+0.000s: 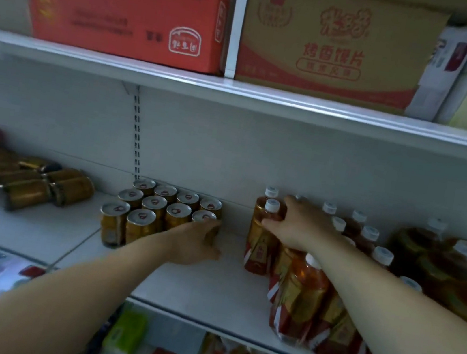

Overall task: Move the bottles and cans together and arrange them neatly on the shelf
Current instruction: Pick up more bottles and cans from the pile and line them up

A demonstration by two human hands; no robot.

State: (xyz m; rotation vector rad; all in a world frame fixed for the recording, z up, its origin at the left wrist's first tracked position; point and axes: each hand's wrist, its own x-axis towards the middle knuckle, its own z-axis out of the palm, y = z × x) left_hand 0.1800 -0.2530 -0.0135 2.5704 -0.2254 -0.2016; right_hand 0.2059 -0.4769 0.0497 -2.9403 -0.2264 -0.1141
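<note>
**A bare gap splits cans from bottles**

The move ahead likely turns on the strip of bare shelf (209, 288) at mid-frame. The block of upright cans (160, 211) stands left of it. The upright bottles (363, 235) stand right of it, in rows running toward the lower right.

The left hand (201, 241) lies against the front right can, on the gap side. Its fingers are hidden, so I cannot tell whether it grips. The right hand (297, 226) is curled round the shoulder of the left-most bottle (257, 250), thumb across the front.

Each hand is nearest its own group, so closing the gap means sliding sideways along the smooth white shelf. There is room behind, up to the back wall. Jars (51, 192) lie on their sides at left, and cartons (330, 46) sit on the shelf above.
</note>
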